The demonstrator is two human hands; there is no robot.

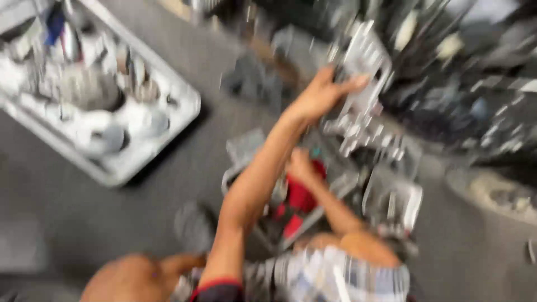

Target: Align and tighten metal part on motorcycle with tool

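The view is heavily blurred. My left hand reaches forward and grips the edge of a silver metal machine part that stands upright among other metal pieces. My right hand sits lower, pressed against the top of a red part inside a grey metal assembly. Blur hides whether its fingers close around anything. My knee and plaid shorts show at the bottom.
A grey tray holding several round metal parts lies on the dark floor at the left. A heap of dark metal scrap fills the upper right. A round pale dish lies at the right.
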